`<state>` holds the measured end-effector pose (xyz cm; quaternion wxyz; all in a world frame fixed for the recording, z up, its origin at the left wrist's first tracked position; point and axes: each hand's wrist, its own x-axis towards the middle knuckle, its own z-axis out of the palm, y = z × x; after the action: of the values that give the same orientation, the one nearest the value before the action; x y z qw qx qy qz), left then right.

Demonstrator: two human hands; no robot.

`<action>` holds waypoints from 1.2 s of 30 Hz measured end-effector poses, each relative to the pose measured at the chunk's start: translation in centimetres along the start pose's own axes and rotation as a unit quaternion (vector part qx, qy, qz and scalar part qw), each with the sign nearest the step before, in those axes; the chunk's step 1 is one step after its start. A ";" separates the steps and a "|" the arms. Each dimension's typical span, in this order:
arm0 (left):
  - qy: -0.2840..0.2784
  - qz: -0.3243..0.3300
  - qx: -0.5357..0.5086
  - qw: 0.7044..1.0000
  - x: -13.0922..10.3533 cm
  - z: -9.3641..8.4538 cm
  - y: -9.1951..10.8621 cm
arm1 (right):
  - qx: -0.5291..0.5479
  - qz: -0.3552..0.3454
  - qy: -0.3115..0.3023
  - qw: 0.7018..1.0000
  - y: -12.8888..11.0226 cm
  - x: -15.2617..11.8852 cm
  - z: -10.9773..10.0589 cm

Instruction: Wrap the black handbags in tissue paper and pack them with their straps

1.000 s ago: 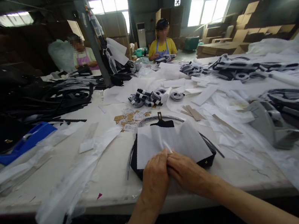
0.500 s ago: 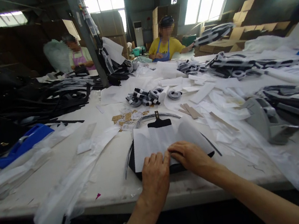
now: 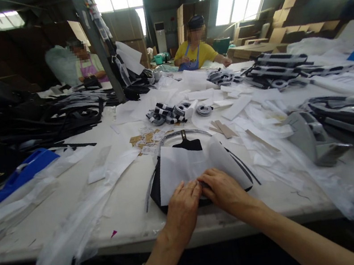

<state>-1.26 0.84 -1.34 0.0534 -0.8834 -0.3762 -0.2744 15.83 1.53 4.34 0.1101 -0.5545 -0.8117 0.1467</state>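
A black handbag lies in front of me near the table's front edge. Over it is a white paper sheet, its right part bulging upward. My left hand has its fingers closed at the sheet's lower edge. Right beside it, my right hand is curled on the same edge, thumb and fingertips pressed together. The fingertips of both hands nearly touch, and what lies just under them is partly hidden. Above the sheet shows a black closure tab with a metal fitting. A grey-wrapped handle arches behind it.
Wrapped strap coils and small tags lie behind the bag. A grey tape dispenser stands at right among paper scraps. A blue tool and black straps are at left. Two people work across the table.
The sheet's right part bulges higher, and more of the bag shows at both sides. Both hands stay at the lower edge. The person in yellow has lowered wrapped straps onto the pile.
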 end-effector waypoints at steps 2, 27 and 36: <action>-0.004 -0.011 -0.011 1.000 -0.1 0.3 -0.1 | -0.025 0.006 -0.016 1.000 -0.1 0.2 -0.1; -0.141 -0.133 0.026 0.981 3.8 -2.2 1.0 | -0.132 0.031 -0.019 0.991 -1.9 -0.2 1.6; -0.061 -0.108 0.024 0.992 1.4 3.5 -0.6 | -0.128 -0.033 -0.112 0.985 -2.9 2.8 -5.0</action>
<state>0.72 3.18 -3.66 0.0216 -0.8513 -0.4779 -0.2153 14.01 3.69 10.09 -0.0491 -0.5173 -0.8486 0.0993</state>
